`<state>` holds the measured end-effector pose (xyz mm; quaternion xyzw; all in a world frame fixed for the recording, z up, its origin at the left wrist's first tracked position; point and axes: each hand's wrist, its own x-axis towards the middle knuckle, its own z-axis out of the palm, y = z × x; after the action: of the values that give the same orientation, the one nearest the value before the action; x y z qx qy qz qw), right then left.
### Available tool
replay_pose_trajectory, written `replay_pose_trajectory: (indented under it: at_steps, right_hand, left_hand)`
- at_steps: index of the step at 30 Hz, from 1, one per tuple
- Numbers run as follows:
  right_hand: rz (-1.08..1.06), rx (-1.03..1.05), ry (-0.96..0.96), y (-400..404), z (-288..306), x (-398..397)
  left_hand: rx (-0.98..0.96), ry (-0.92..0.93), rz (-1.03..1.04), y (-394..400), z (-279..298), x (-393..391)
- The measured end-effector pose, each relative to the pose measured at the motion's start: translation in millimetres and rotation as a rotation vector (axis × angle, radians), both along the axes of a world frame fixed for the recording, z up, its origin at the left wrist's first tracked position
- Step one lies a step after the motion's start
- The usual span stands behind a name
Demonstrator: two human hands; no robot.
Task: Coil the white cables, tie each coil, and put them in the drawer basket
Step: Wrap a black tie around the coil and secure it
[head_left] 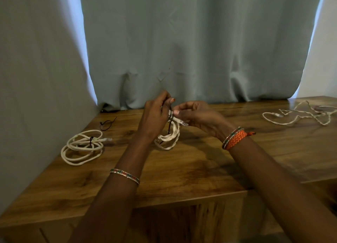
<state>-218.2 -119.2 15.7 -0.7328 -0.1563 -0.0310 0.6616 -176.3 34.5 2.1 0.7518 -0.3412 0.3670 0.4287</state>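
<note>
Both hands pinching: left hand [155,115] dark tie [170,122], right hand [197,115] floppy coil [168,139] (light, springy; hold bundled middle).

On the warm brown wood-grain table [191,170], a cream-white coil [82,147] bound with a dark tie [91,139] lies by the left edge, and a dark loose tie [106,124] sits toward the back-left corner. A cream-white twisted cable [299,115] sprawls near the back-right corner. An orange braided wristband [236,139] is beside a bangle [232,136] striped red, green and silver; the curtain [191,46] is pale grey-green.
</note>
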Motion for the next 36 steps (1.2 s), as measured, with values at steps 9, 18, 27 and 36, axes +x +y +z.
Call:
replay_pose_trajectory:
  at_steps: [9,18,27,36]
  right_hand:
    - [-0.175,-0.373,-0.093,15,8,-6]
    - [-0.459,-0.686,-0.566,38,-15,-11]
    - [-0.457,-0.206,-0.28,48,-25,-4]
    - [-0.194,0.355,-0.07,30,-6,-2]
  left_hand:
    - [0.015,0.042,-0.009,-2,0,-2]
    - [-0.048,0.011,-0.017,-8,1,-5]
    - [-0.039,-0.045,-0.019,-8,3,-9]
    - [-0.101,-0.05,-0.001,-6,1,-8]
